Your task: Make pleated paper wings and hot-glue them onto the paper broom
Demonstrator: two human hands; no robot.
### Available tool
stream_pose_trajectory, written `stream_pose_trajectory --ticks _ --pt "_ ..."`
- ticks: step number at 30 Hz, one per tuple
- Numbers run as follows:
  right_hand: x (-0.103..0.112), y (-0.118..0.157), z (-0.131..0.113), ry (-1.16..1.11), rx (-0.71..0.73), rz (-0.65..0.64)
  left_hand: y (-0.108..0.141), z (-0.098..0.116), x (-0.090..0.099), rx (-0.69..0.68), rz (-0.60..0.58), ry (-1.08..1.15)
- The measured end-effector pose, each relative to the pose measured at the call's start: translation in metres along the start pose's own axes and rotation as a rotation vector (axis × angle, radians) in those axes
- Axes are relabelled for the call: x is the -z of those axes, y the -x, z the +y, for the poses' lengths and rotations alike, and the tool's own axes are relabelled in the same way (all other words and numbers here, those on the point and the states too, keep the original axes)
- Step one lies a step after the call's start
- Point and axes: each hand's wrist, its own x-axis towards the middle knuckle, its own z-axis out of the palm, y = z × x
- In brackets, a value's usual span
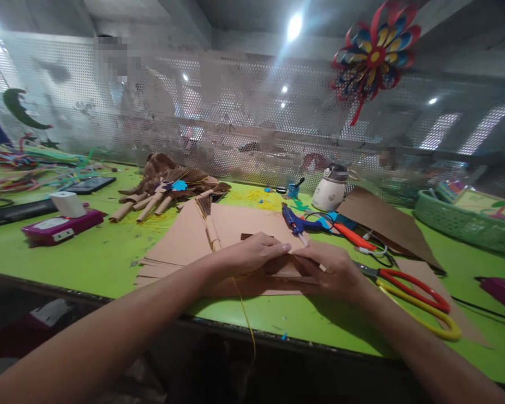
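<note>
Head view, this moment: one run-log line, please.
left hand: on tan paper sheets; right hand: likewise; blue glue gun: beyond hands; red-and-yellow-handled scissors: beside right hand

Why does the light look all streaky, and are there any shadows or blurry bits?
Head view: glare streaks down from the bright ceiling light; a dark shadow falls on the green table below the right hand; the mesh screen looks hazy, with pixelated patches.

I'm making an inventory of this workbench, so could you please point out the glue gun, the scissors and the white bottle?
Glue gun [293, 220]: head view, on its blue body.
Scissors [386, 274]: head view, red handle near the blades.
White bottle [328, 196]: head view, body below the lid.
</note>
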Motion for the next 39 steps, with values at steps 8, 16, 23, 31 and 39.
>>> stream_pose_trajectory --ticks 8,16,23,31,39 --pt "0.004 -0.001 -0.004 -0.105 -0.015 0.016 0.001 -0.005 0.001 0.035 -0.098 0.203" --pt "0.009 -0.001 -0.003 -0.471 -0.421 -0.119 0.0 -0.005 0.0 0.104 0.003 0.086" --pt "0.006 -0.001 -0.003 -0.42 -0.474 -0.054 0.001 0.004 -0.002 0.118 0.056 0.016" --pt "0.011 -0.003 -0.006 -0.355 -0.362 0.021 0.003 0.003 0.003 0.06 0.045 -0.102" --pt "0.013 -0.003 -0.003 -0.347 -0.303 0.059 0.004 0.003 -0.004 -0.181 0.19 -0.453"
